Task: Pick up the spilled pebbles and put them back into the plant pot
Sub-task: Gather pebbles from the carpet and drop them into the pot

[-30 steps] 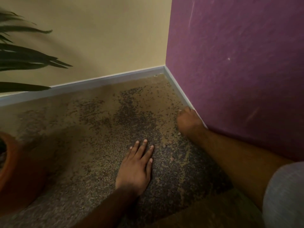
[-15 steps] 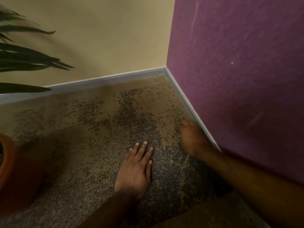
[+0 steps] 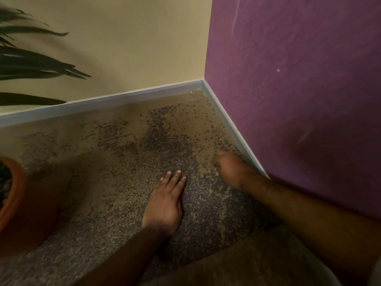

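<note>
Far left edge: a terracotta plant pot is being cut off by the frame, only part of its rim and wall being shown. Dark pebbles or soil are being glimpsed inside its rim, too dim to be told apart. Long dark leaves are being seen reaching rightward above it, in front of the cream wall.

A pale baseboard is being followed along the foot of the cream wall to the corner, then down along the purple wall.

Centre: the floor is being covered by a wide scatter of small dark pebbles, thickest in a band running from near the corner down toward the hands, thinner toward the pot. The spill is being kept well apart from the pot. A few paler pebbles are being noted between the two hands.

The left hand is being laid flat, palm down, on the pebbled floor, fingers straight and close together, pointing toward the corner; nothing is being held by it.

Right of it: the right hand is being blurred by motion, just beside the baseboard of the purple wall, low over the pebbles. Its fingers are being seen curled under, fist-like; whether pebbles are being gripped inside cannot be told. Its forearm is being stretched in from the lower right corner.
</note>
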`<state>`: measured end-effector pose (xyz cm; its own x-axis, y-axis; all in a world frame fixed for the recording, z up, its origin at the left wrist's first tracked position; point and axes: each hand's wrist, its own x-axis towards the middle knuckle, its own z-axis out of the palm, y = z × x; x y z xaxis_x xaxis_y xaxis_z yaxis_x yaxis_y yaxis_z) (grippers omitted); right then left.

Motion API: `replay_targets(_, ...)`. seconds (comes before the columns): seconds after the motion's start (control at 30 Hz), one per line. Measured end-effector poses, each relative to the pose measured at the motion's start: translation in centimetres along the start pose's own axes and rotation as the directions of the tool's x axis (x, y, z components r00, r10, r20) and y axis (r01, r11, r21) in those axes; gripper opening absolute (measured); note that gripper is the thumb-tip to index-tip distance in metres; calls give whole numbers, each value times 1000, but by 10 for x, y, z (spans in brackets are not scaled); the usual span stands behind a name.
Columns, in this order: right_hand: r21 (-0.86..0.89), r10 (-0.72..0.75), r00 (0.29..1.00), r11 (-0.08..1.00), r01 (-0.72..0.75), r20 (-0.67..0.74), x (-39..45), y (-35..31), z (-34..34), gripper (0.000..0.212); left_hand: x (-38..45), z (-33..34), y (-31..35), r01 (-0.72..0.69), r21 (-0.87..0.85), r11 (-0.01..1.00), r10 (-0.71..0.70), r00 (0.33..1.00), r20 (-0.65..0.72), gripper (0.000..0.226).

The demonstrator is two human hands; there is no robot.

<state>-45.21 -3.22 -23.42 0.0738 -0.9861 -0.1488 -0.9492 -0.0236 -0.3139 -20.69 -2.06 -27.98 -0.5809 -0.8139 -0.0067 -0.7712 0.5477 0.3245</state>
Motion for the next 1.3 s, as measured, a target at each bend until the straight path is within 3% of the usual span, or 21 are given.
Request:
replay_targets(0.3, 62, -40, 996, 997, 34, 84, -12, -46, 3, 32, -17, -6, -11, -73, -82, 994, 75, 997, 17, 54)
replay_targets(0.47, -49, -116, 983, 991, 124, 144, -16, -72, 14, 44, -50, -33, -28, -199, -104, 974, 203, 979, 26, 46)
replay_targets(0.6, -112, -146, 981, 981, 160, 126, -20, -84, 12, 37, -57, -45, -35, -44, -159, 986, 49, 998, 27, 38)
replay_targets(0.7, -104, -174, 976, 977, 187, 128, -25, -86, 10, 37, -56, -45, -29, -49, -151, 987, 47, 999, -17, 24)
replay_targets(0.8, -59, -134, 980, 988, 144, 150, -27, -84, 10, 37, -50, -46, -27, -14, -206, 978, 22, 999, 39, 14)
replay_targets(0.87, -4, -82, 983, 997, 83, 164, -26, -81, 10, 30, -40, -53, -21, 61, -181, 982, -51, 997, 55, 13)
replay_targets(0.93, 224, 62, 991, 971, -88, 121, -26, -72, 8, 19, -33, -61, -18, 200, -242, 949, -173, 976, 130, 11)
replay_targets(1.0, 614, 218, 969, 752, -240, 112, -29, -61, 3, 13, -27, -68, -17, 268, -299, 916, -217, 957, 193, 13)
replay_targets(1.07, 896, 258, 941, 330, -299, 219, -32, -50, -8, 16, -25, -75, -19, 395, -346, 851, -326, 914, 242, 14)
replay_targets(1.13, 940, 219, 918, -162, -301, 331, -36, -40, -17, 14, -26, -78, -22, 418, -327, 847, -332, 898, 288, 14)
replay_targets(1.17, 894, 202, 908, -345, -286, 368, -39, -36, -20, 12, -25, -80, -21, 427, -330, 842, -340, 894, 291, 14)
replay_targets(1.23, 808, 187, 896, -533, -252, 403, -44, -29, -21, 11, -24, -80, -21, 455, -343, 822, -350, 878, 326, 18)
replay_targets(1.3, 793, 201, 888, -560, -242, 413, -50, -24, -19, 12, -23, -79, -22, 488, -374, 788, -380, 865, 329, 21)
